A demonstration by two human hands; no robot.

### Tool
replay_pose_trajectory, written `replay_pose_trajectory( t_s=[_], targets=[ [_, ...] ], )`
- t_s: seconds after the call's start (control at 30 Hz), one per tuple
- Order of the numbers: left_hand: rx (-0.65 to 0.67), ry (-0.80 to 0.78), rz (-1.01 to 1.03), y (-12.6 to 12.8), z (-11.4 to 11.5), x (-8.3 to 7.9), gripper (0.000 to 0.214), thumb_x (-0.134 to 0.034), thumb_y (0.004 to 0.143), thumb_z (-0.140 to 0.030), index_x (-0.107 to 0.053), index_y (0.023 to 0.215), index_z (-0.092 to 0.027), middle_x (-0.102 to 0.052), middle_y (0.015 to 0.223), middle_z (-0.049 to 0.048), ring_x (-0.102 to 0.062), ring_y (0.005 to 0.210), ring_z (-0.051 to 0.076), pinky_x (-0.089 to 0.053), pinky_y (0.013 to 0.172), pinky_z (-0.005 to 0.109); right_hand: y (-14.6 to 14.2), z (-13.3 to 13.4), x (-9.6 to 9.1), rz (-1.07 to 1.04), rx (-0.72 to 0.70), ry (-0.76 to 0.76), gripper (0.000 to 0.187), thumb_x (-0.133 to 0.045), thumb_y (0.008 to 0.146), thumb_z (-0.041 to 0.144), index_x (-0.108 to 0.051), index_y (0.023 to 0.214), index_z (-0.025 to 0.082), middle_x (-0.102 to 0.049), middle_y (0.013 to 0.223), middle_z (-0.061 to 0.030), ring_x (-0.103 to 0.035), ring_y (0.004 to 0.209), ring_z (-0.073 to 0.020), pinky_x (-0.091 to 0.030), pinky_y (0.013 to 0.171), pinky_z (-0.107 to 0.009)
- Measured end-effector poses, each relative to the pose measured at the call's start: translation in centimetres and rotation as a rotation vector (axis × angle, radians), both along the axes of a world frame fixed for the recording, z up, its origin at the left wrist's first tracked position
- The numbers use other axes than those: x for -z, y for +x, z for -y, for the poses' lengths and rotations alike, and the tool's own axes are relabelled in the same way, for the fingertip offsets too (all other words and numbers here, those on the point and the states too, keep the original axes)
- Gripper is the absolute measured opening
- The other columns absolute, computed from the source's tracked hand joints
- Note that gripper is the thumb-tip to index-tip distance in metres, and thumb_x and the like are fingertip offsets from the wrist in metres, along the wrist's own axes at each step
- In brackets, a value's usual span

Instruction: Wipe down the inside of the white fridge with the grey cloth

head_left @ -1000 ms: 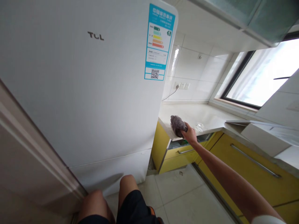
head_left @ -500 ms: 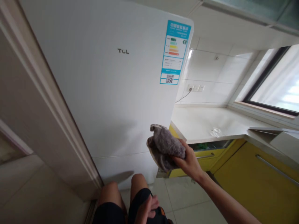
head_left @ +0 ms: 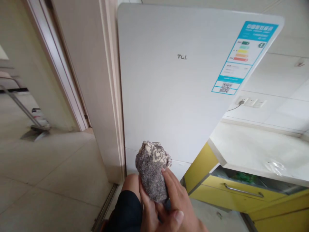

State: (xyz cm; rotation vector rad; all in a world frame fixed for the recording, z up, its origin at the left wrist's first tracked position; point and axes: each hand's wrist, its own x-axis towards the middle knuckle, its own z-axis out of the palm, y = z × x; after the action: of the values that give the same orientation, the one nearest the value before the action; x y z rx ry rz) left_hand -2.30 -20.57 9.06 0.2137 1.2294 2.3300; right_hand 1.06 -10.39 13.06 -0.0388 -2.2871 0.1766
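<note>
A bunched grey-brown cleaning cloth (head_left: 154, 175) with a paler patterned patch is held up low in the middle of the view. My left hand (head_left: 148, 206) grips it from below and the left, fingers closed on it. From the right side, my right hand (head_left: 177, 199) presses its fingers against the cloth; its thumb lies near the left hand. Behind the cloth stands a white fridge (head_left: 156, 87) with a TCL logo and a blue energy label (head_left: 241, 61). The cloth appears apart from the fridge door.
Right of the fridge are a white countertop (head_left: 251, 148) and yellow cabinets (head_left: 241, 190), one drawer partly open. A plug sits in the wall socket (head_left: 241, 101). At left stands a door frame (head_left: 96, 80), with a broom or dustpan (head_left: 36, 130) on the tiled floor beyond.
The view has turned left. The cloth, held out in my right hand before, is now in front of my body with both hands on it. My left hand has risen to it.
</note>
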Motion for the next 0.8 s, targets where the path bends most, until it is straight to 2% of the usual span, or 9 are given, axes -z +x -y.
replay_pose_trajectory(
  t_s=[0.03, 0.1, 0.2, 0.3, 0.4, 0.53, 0.6, 0.7, 0.8],
  targets=[
    [-0.037, 0.049, 0.035, -0.5, 0.2, -0.3, 0.122, -0.093, 0.057, -0.045, -0.029, 0.16, -0.037, -0.058, 0.152, 0.0088, -0.052, 0.143, 0.033, -0.051, 0.113, 0.04, -0.4, 0.5, 0.2, 0.021, -0.022, 0.03, 0.077, -0.049, 0.094, 0.029, -0.021, 0.163, 0.008, -0.057, 0.147, -0.0227, -0.057, 0.137, -0.0306, -0.061, 0.099, -0.041],
    [-0.11, 0.11, 0.15, -2.1, 0.8, -0.7, 0.109, -0.095, 0.056, -0.046, -0.044, 0.152, -0.034, -0.066, 0.143, 0.0109, -0.059, 0.137, 0.035, -0.054, 0.11, 0.042, -1.3, 1.3, 0.5, 0.08, -0.084, 0.1, 0.081, -0.049, 0.095, 0.033, -0.017, 0.164, 0.005, -0.051, 0.152, -0.0261, -0.048, 0.145, -0.0353, -0.06, 0.1, -0.047],
    [-0.165, 0.074, 0.358, -5.5, 2.1, -1.1, 0.093, -0.099, 0.051, -0.041, -0.061, 0.133, -0.025, -0.076, 0.123, 0.0127, -0.067, 0.125, 0.037, -0.058, 0.105, 0.044, -2.7, 1.9, 0.7, 0.189, -0.226, 0.199, 0.085, -0.057, 0.094, 0.037, -0.02, 0.163, 0.004, -0.047, 0.154, -0.0282, -0.041, 0.148, -0.0401, -0.057, 0.104, -0.054],
    [-0.297, 0.061, 0.409, -8.7, 3.6, -1.0, 0.099, -0.103, 0.042, -0.041, -0.062, 0.13, -0.023, -0.079, 0.112, 0.0099, -0.074, 0.111, 0.036, -0.064, 0.093, 0.045, -4.0, 2.1, 0.2, 0.297, -0.426, 0.218, 0.084, -0.061, 0.094, 0.037, -0.022, 0.162, 0.005, -0.053, 0.15, -0.0266, -0.05, 0.142, -0.0359, -0.058, 0.103, -0.049],
    [-0.474, 0.043, 0.327, -10.8, 5.3, -0.2, 0.096, -0.102, 0.041, -0.042, -0.066, 0.129, -0.025, -0.08, 0.11, 0.0061, -0.075, 0.105, 0.032, -0.065, 0.087, 0.04, -5.1, 1.9, -0.9, 0.362, -0.528, 0.102, 0.072, -0.059, 0.097, 0.032, -0.029, 0.16, 0.016, -0.056, 0.149, -0.0186, -0.057, 0.136, -0.0268, -0.059, 0.103, -0.039],
    [-0.569, -0.026, 0.293, -12.8, 7.9, 2.3, 0.082, -0.098, 0.054, -0.043, -0.068, 0.13, -0.029, -0.078, 0.117, 0.0026, -0.071, 0.116, 0.029, -0.062, 0.095, 0.037, -8.1, 0.6, -2.1, 0.256, -0.492, -0.146, 0.054, -0.052, 0.099, 0.019, -0.041, 0.152, 0.022, -0.058, 0.146, -0.0138, -0.056, 0.137, -0.0196, -0.053, 0.111, -0.035],
    [-0.582, -0.042, 0.314, -13.7, 8.8, 4.1, 0.08, -0.097, 0.057, -0.042, -0.067, 0.131, -0.03, -0.077, 0.121, 0.0028, -0.068, 0.124, 0.031, -0.06, 0.1, 0.039, -10.8, -0.6, -2.3, 0.188, -0.45, -0.168, 0.046, -0.05, 0.099, 0.017, -0.049, 0.145, 0.021, -0.064, 0.137, -0.0133, -0.06, 0.129, -0.019, -0.055, 0.109, -0.036],
    [-0.589, -0.077, 0.38, -14.1, 9.3, 6.9, 0.08, -0.096, 0.058, -0.047, -0.067, 0.131, -0.03, -0.077, 0.122, 0.0045, -0.061, 0.133, 0.034, -0.058, 0.105, 0.044, -16.3, -2.2, -2.6, 0.225, -0.31, 0.014, 0.037, -0.05, 0.098, 0.017, -0.058, 0.134, 0.016, -0.065, 0.132, -0.0156, -0.062, 0.122, -0.0241, -0.056, 0.105, -0.043],
    [-0.625, -0.245, 0.273, -13.4, 9.2, 9.1, 0.068, -0.092, 0.06, -0.057, -0.074, 0.119, -0.03, -0.077, 0.121, 0.0061, -0.053, 0.142, 0.038, -0.055, 0.11, 0.049, -22.4, -3.3, -2.9, 0.383, -0.172, 0.325, 0.036, -0.052, 0.094, 0.012, -0.064, 0.128, 0.012, -0.06, 0.141, -0.0194, -0.056, 0.131, -0.0305, -0.045, 0.117, -0.053]
  ],
)
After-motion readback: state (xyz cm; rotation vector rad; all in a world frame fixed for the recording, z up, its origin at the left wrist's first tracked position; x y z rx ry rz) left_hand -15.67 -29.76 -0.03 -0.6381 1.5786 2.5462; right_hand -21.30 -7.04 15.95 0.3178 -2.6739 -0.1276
